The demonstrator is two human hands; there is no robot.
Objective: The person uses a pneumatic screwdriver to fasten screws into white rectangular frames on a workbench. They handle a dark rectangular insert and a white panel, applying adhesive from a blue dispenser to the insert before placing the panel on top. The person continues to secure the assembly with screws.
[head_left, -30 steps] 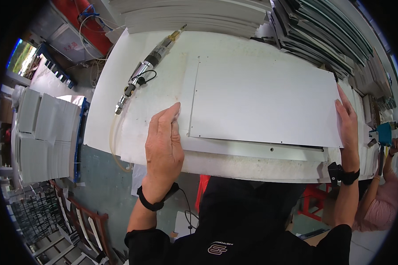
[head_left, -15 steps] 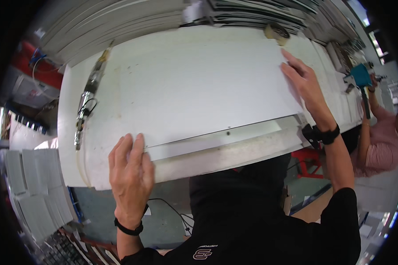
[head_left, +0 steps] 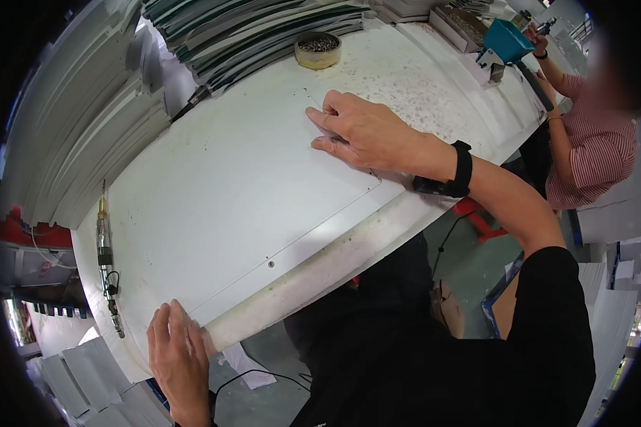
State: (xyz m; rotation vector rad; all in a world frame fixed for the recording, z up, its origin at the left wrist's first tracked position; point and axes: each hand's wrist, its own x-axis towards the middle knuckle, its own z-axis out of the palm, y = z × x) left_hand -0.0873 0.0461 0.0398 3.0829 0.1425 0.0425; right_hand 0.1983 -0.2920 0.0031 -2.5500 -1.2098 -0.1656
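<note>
Since the earlier frames the view has swung right, so the white metal panel [head_left: 242, 192] now runs diagonally across the white worktable [head_left: 420, 78] and a far tin shows. Nearest, the left hand [head_left: 178, 359] lies flat, fingers spread, on the panel's near left corner, gripping nothing. The right hand [head_left: 367, 132], open and palm down, presses the panel's far right edge. A powered screwdriver [head_left: 105, 263] lies at the left. Farther off stand a round tin of screws [head_left: 318, 48], stacked sheets [head_left: 78, 107] and a blue bin [head_left: 507, 39] by another person's hand [head_left: 538, 35].
</note>
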